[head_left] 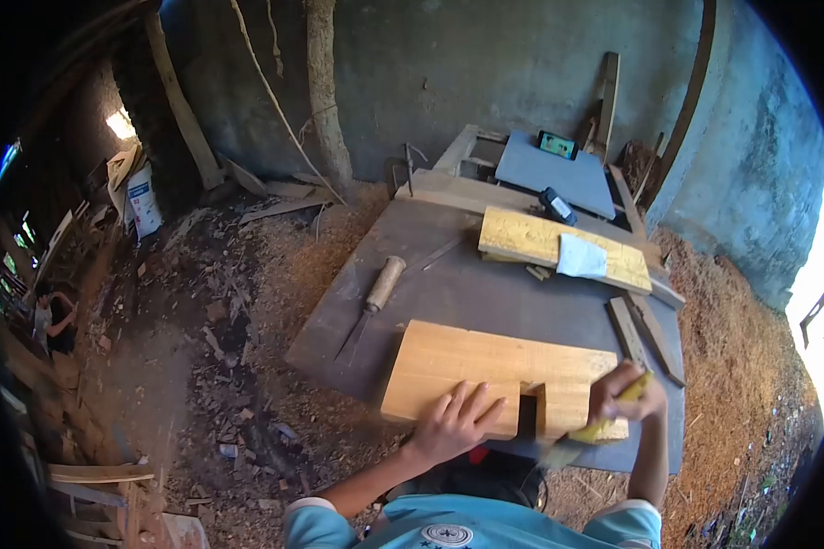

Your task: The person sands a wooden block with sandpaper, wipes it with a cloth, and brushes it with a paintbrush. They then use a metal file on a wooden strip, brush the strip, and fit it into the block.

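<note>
A pale wooden board (458, 352) lies near the front edge of the dark worktable, with a narrow notch cut into its near side. My left hand (458, 421) rests flat on the board, fingers apart, just left of the notch. My right hand (627, 392) is closed around a yellow-handled brush (595, 430) over the board's right end. The brush's pale tip is blurred and points down toward the near edge. Left of the board lies a chisel (384, 285) with a thick wooden handle.
Farther back on the worktable (430, 238) sit a yellowish board (522, 235) with a white cloth (581, 256), a dark handheld device (557, 206) and a phone (557, 145) on a grey panel. Wood strips (655, 339) lie at right. Shavings cover the ground; another person (55, 320) is far left.
</note>
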`<control>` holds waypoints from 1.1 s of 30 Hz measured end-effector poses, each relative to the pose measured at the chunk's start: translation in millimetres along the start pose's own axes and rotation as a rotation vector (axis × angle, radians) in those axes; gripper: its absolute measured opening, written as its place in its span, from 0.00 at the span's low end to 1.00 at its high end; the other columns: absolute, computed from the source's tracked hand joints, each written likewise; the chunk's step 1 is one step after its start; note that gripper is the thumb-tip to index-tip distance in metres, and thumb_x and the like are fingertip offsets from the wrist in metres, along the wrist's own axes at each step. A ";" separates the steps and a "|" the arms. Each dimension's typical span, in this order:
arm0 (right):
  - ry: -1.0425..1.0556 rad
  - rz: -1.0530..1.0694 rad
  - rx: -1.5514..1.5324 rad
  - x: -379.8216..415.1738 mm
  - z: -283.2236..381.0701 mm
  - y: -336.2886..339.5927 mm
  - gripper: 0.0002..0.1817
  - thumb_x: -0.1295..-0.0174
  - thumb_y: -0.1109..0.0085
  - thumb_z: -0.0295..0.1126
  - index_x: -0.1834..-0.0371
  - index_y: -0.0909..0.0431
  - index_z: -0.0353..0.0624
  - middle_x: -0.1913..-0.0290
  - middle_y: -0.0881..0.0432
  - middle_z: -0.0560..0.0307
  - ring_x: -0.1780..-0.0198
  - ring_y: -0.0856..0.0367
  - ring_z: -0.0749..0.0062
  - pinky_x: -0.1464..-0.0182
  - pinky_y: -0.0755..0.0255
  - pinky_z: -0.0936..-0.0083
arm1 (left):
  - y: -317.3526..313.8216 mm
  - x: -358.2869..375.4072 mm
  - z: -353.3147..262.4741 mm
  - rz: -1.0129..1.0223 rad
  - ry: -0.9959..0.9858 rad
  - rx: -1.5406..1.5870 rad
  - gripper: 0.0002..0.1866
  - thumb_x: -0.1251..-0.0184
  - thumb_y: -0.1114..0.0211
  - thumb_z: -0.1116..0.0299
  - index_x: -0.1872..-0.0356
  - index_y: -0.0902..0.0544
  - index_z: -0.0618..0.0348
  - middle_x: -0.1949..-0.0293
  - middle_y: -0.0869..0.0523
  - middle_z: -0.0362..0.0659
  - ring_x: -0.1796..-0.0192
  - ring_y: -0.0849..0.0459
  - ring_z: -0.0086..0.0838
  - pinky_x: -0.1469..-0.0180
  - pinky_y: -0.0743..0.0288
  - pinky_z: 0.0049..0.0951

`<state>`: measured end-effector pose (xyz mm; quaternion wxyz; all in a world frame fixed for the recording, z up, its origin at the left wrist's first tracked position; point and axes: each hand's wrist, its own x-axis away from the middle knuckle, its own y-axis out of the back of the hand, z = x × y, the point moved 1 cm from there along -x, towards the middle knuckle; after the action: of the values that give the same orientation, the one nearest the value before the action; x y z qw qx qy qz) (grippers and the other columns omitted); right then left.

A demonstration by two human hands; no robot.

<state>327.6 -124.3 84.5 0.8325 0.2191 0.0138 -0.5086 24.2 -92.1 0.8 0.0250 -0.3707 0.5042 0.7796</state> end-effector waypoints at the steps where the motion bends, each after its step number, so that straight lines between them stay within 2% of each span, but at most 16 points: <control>1: -0.209 -0.040 0.163 1.5 -6.0 6.4 0.13 0.53 0.37 0.37 0.80 0.27 0.39 0.77 0.22 0.55 0.73 0.22 0.71 0.68 0.27 0.80 | 2.9 4.1 -2.2 0.015 0.010 0.004 0.26 0.50 0.39 0.57 0.46 0.23 0.42 0.50 0.21 0.46 0.51 0.21 0.40 0.57 0.28 0.30; 3: -0.399 -0.645 0.297 -10.3 -17.9 30.5 0.12 0.42 0.43 0.32 0.79 0.27 0.37 0.77 0.22 0.57 0.75 0.25 0.74 0.75 0.33 0.77 | 5.1 4.2 -1.5 0.037 0.012 0.030 0.24 0.48 0.41 0.58 0.46 0.23 0.42 0.48 0.22 0.44 0.50 0.22 0.39 0.56 0.28 0.29; 4: -0.478 -0.669 0.671 -17.7 -5.5 43.4 0.11 0.38 0.48 0.29 0.77 0.27 0.36 0.78 0.23 0.58 0.77 0.28 0.76 0.75 0.36 0.77 | 6.0 4.3 -2.3 0.040 0.022 0.040 0.24 0.47 0.41 0.58 0.46 0.23 0.42 0.48 0.22 0.44 0.49 0.22 0.39 0.56 0.28 0.29; 6: -0.057 -0.624 0.878 -2.5 -29.2 55.6 0.14 0.36 0.50 0.33 0.77 0.27 0.36 0.79 0.24 0.58 0.81 0.30 0.76 0.79 0.37 0.77 | 4.1 3.9 -4.1 0.003 0.060 0.046 0.21 0.45 0.43 0.59 0.47 0.22 0.44 0.48 0.22 0.44 0.48 0.23 0.38 0.55 0.28 0.27; 7: -0.129 -0.606 0.482 -9.2 -6.1 29.7 0.13 0.37 0.48 0.33 0.78 0.27 0.38 0.78 0.24 0.59 0.80 0.29 0.77 0.78 0.35 0.79 | 1.4 3.6 -5.6 -0.036 0.078 0.048 0.20 0.45 0.43 0.60 0.48 0.22 0.45 0.49 0.22 0.44 0.48 0.23 0.38 0.55 0.28 0.27; 9: 0.301 -0.241 -0.310 -19.2 -32.5 -9.1 0.10 0.44 0.40 0.33 0.78 0.26 0.40 0.84 0.24 0.56 0.82 0.23 0.72 0.80 0.30 0.79 | -3.1 5.8 -8.5 -0.100 0.113 0.046 0.19 0.44 0.45 0.61 0.50 0.22 0.47 0.49 0.23 0.44 0.47 0.23 0.38 0.55 0.28 0.27; 11: 0.241 0.169 0.197 -69.2 11.4 -34.3 0.11 0.46 0.40 0.33 0.80 0.27 0.39 0.84 0.24 0.58 0.83 0.26 0.77 0.81 0.32 0.79 | 0.1 7.2 -9.5 -0.081 0.118 0.055 0.17 0.44 0.44 0.65 0.52 0.23 0.52 0.49 0.24 0.44 0.48 0.23 0.38 0.54 0.26 0.28; 14: -0.300 -0.510 0.160 -86.6 -51.0 11.7 0.13 0.39 0.46 0.32 0.79 0.29 0.38 0.83 0.24 0.58 0.85 0.28 0.82 0.88 0.41 0.86 | 2.3 6.5 -10.4 -0.106 0.151 0.116 0.18 0.47 0.41 0.68 0.53 0.23 0.56 0.48 0.24 0.44 0.48 0.23 0.38 0.52 0.25 0.29; 15: -0.172 -0.500 0.448 -99.4 -45.4 18.5 0.16 0.38 0.47 0.35 0.81 0.32 0.40 0.84 0.25 0.59 0.87 0.30 0.83 0.89 0.42 0.85 | 2.1 7.6 -10.8 -0.103 0.148 0.105 0.18 0.47 0.41 0.68 0.53 0.23 0.56 0.48 0.24 0.45 0.48 0.23 0.39 0.52 0.25 0.28; 18: 0.023 -0.447 -0.065 -87.5 -29.5 -9.4 0.18 0.38 0.47 0.38 0.83 0.33 0.41 0.86 0.26 0.56 0.90 0.31 0.80 0.90 0.41 0.84 | -2.9 10.6 -8.9 -0.176 0.135 0.160 0.17 0.45 0.40 0.65 0.53 0.23 0.53 0.51 0.25 0.42 0.48 0.26 0.35 0.54 0.25 0.29; 20: 0.143 0.001 -0.218 -95.2 -15.1 -31.4 0.16 0.41 0.43 0.36 0.82 0.30 0.39 0.86 0.25 0.54 0.90 0.29 0.78 0.90 0.38 0.83 | -11.3 18.0 -13.9 -0.264 0.119 0.330 0.15 0.44 0.40 0.63 0.55 0.23 0.50 0.54 0.26 0.40 0.49 0.28 0.31 0.55 0.26 0.28; 21: -0.114 -0.065 -0.035 -99.5 -3.1 -43.0 0.14 0.42 0.42 0.34 0.81 0.29 0.37 0.87 0.26 0.55 0.89 0.29 0.78 0.90 0.38 0.83 | -11.6 18.5 -11.5 -0.312 -0.038 0.122 0.16 0.43 0.39 0.59 0.53 0.26 0.41 0.56 0.28 0.36 0.50 0.30 0.26 0.55 0.29 0.26; 25: -0.070 -0.572 0.396 -117.2 -46.1 -2.7 0.16 0.38 0.47 0.37 0.80 0.28 0.38 0.86 0.25 0.58 0.91 0.32 0.80 0.90 0.41 0.83 | -8.4 26.6 -10.6 -0.321 -0.096 0.062 0.25 0.45 0.37 0.60 0.46 0.35 0.27 0.55 0.32 0.31 0.49 0.31 0.20 0.49 0.37 0.31; 29: 0.130 -0.289 -0.309 -110.9 -26.8 -66.5 0.12 0.38 0.49 0.33 0.77 0.28 0.39 0.80 0.23 0.53 0.82 0.23 0.71 0.84 0.32 0.80 | -6.8 20.9 -10.5 -0.432 -0.079 -0.040 0.28 0.46 0.36 0.61 0.45 0.36 0.23 0.52 0.31 0.29 0.46 0.32 0.18 0.44 0.41 0.34; 31: 0.077 -0.163 0.024 -125.8 -36.7 -74.4 0.11 0.38 0.50 0.32 0.76 0.29 0.39 0.80 0.23 0.54 0.84 0.23 0.71 0.87 0.34 0.80 | 1.8 17.2 -11.1 -0.427 -0.141 -0.074 0.28 0.47 0.36 0.62 0.45 0.36 0.22 0.51 0.31 0.28 0.45 0.33 0.17 0.43 0.41 0.34; 33: -0.237 -0.449 -0.104 -141.3 -52.2 -42.8 0.13 0.37 0.48 0.32 0.79 0.31 0.39 0.85 0.26 0.58 0.85 0.26 0.78 0.85 0.36 0.82 | 5.3 21.0 -9.4 -0.377 -0.154 -0.030 0.29 0.46 0.36 0.62 0.44 0.35 0.23 0.50 0.30 0.27 0.44 0.33 0.16 0.41 0.42 0.33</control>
<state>233.3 -2.2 57.0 0.7046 0.1061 -0.0094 -0.7015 12.0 -109.3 -9.9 0.2033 -0.3982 0.4109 0.7945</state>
